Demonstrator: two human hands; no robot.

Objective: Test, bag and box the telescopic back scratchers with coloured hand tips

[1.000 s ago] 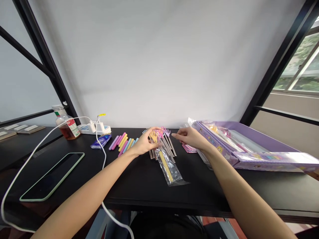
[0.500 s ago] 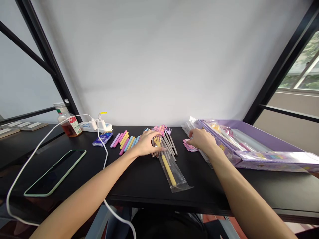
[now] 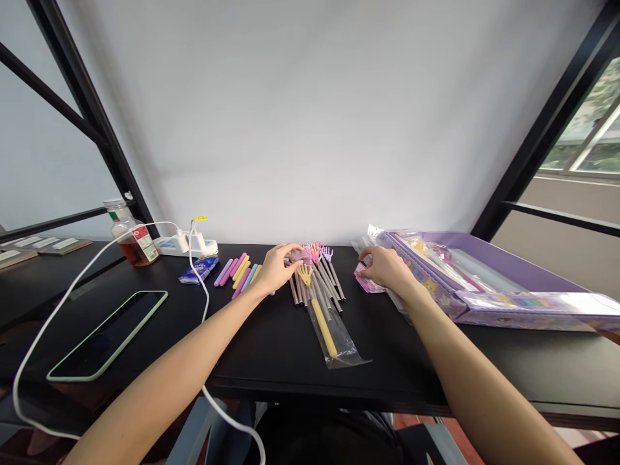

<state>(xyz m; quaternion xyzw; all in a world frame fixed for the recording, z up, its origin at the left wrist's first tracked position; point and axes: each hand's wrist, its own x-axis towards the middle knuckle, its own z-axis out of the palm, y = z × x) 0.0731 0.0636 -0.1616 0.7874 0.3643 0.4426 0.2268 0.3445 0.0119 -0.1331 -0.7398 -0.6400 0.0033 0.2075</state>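
My left hand (image 3: pixel 277 270) is closed in a pinch at the upper end of a clear plastic bag (image 3: pixel 345 345), which lies toward the table's front edge. Inside the bag is a back scratcher (image 3: pixel 323 328) with a yellow handle and a yellow claw. Under and behind it lies a pile of metal-rod back scratchers (image 3: pixel 333 278) with pink, purple and other coloured claws. My right hand (image 3: pixel 391 268) pinches a pink card (image 3: pixel 369 284) at the right, beside the purple box. Its fingertips partly cover the card, and I cannot tell how many cards are there.
Coloured handles (image 3: pixel 238 272) lie left of the pile. Further left are a blue packet (image 3: pixel 198 270), a power strip (image 3: pixel 210 248), a bottle (image 3: pixel 138 242) and a phone (image 3: pixel 109 336). A white cable (image 3: pixel 207 303) crosses the table. An open purple box (image 3: pixel 504 255) holds packaged items.
My left hand has shifted left and slightly back, its fingers drawn closer together at the bag's top. The bag has slid slightly left. The pink card's near side has tilted up under my right fingers.
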